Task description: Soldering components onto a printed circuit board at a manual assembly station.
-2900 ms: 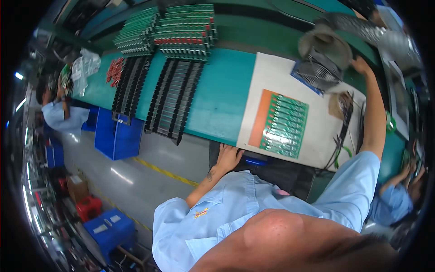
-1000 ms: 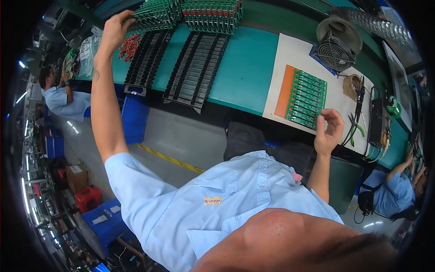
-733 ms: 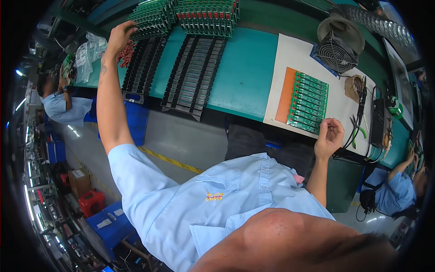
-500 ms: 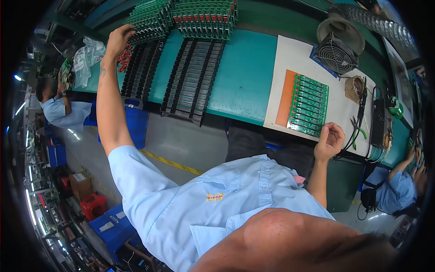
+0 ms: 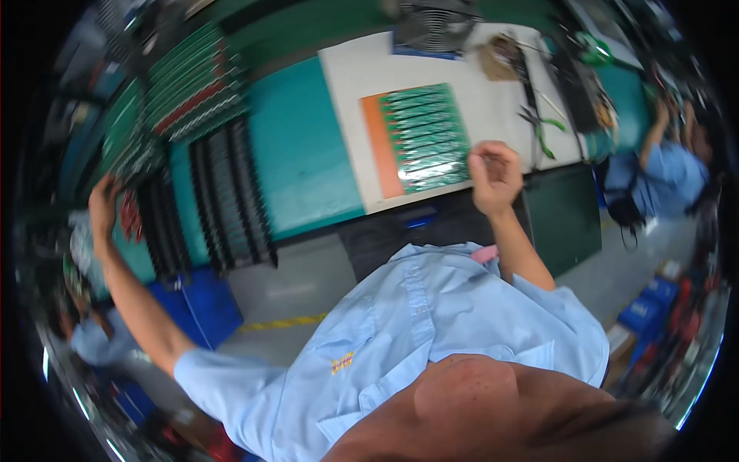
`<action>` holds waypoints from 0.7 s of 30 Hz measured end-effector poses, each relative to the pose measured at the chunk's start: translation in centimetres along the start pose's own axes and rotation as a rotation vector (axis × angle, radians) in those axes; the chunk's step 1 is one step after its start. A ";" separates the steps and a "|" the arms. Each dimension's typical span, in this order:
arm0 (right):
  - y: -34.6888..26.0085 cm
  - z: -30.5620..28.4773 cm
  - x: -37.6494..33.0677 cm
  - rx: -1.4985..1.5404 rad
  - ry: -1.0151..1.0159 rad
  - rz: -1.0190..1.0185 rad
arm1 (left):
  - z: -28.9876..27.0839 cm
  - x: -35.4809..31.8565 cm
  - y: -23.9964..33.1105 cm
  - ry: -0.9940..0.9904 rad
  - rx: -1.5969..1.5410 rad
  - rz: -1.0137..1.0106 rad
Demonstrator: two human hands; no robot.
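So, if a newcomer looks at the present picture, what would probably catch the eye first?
Probably the shiny green circuit-board panel on the white mat, with an orange sheet showing along its left side and the right hand near its right edge. Next, perhaps, the rows of green boards at upper left; the left hand is near the leftmost ones, too blurred to tell whether it grips any.

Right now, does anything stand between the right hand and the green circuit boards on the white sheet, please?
Nothing visible does: the right hand is at the right edge of the green circuit boards.
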State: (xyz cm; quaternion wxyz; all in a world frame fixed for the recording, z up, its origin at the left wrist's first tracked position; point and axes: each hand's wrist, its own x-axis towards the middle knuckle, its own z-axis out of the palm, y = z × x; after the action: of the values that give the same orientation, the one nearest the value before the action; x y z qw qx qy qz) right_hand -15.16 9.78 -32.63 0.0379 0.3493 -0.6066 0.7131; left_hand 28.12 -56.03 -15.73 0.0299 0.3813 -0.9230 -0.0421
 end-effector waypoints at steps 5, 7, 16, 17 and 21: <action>0.2 -0.5 0.3 -0.025 -0.080 -0.053 | 1.1 1.1 -2.1 0.108 0.128 0.153; -0.1 -0.6 0.4 -0.018 -0.077 -0.057 | 1.5 1.4 -2.8 0.172 0.175 0.205; -0.6 -1.5 0.8 0.000 -0.070 -0.077 | 5.3 -0.1 6.8 0.677 0.180 0.048; -0.6 -1.6 0.7 0.011 -0.080 -0.074 | 4.8 -1.2 9.9 0.699 0.070 -0.022; -1.1 -2.0 1.1 0.094 -0.112 -0.023 | 1.3 -5.7 25.4 0.756 -0.368 -0.027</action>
State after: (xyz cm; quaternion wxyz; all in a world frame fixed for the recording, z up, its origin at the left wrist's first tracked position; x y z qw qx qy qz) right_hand -16.39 11.46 -31.12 -0.0041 0.3969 -0.5696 0.7197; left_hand 14.23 -33.96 -14.63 0.4337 0.3702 -0.8190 -0.0638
